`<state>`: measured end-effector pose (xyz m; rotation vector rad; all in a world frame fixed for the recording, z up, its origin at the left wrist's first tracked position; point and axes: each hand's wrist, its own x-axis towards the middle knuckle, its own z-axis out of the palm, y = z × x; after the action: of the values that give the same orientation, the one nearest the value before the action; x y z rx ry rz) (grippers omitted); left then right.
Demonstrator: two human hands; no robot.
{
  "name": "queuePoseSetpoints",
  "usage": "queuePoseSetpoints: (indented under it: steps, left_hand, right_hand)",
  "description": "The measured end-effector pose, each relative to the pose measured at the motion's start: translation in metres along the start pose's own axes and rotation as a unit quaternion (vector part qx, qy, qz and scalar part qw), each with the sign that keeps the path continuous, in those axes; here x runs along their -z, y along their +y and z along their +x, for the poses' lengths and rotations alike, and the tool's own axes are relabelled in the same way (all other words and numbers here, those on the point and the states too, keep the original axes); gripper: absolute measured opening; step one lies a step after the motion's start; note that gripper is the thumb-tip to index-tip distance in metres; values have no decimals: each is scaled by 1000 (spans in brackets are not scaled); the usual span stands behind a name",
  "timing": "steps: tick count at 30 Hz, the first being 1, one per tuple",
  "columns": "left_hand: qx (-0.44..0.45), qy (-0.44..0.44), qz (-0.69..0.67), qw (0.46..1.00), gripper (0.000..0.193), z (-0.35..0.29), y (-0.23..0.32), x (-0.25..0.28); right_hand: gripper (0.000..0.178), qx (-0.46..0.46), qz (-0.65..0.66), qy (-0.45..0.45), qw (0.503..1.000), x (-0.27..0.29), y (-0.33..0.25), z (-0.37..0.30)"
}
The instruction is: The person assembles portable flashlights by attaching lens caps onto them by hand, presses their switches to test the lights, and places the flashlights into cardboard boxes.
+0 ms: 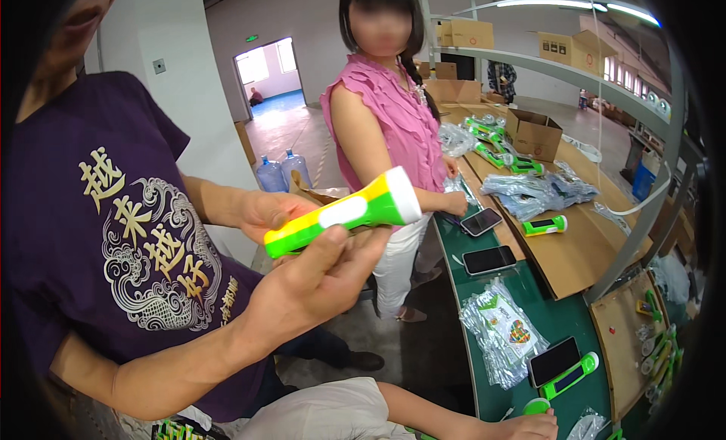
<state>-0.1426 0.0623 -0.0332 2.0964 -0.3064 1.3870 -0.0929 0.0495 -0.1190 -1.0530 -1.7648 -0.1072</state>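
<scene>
My left arm comes from a beige sleeve and reaches right along the lower edge. At its end my left hand (532, 426) is curled at the front of the green table, against a green round-ended piece (537, 405); the frame cuts off much of the hand. Just beyond lie a green flashlight (571, 376) with a dark panel and a black phone (553, 361). My right hand is out of view. At left, a person in a purple T-shirt holds up a green, yellow and white flashlight (344, 213) with both hands.
A person in pink stands at the table's far side. Two phones (488, 260), clear bags (503, 332), another flashlight (544, 226) and cardboard lie along the table (450, 247). Beyond are more flashlights and an open carton (533, 135). A metal shelf frame (639, 220) rises at right.
</scene>
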Motion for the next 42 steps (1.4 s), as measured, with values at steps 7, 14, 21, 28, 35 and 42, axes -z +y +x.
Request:
queuePoseSetpoints:
  steps: [7, 14, 21, 28, 35, 42]
  left_hand:
    - [-30, -45, 9, 999, 13, 6, 1, -7]
    - [-13, -43, -113, 993, 17, 26, 26, 10]
    - [-13, -59, -126, 990, 15, 24, 19, 3]
    - [-26, -73, -138, 987, 20, 13, 8, -9]
    - [-8, -114, -132, 985, 27, 6, -2, -10]
    - [-18, -125, -141, 982, 28, 8, -3, -16]
  right_hand:
    - [83, 0, -72, 11, 997, 36, 17, -12]
    - [85, -13, -150, 29, 988, 71, 22, -31]
    - [88, -23, -203, 25, 978, 100, 18, -40]
    - [70, -172, -87, 158, 968, 92, -28, -13]
    - [45, -341, 139, 337, 866, 79, -41, 8]
    - [32, -179, -162, 93, 966, 113, -22, -18]
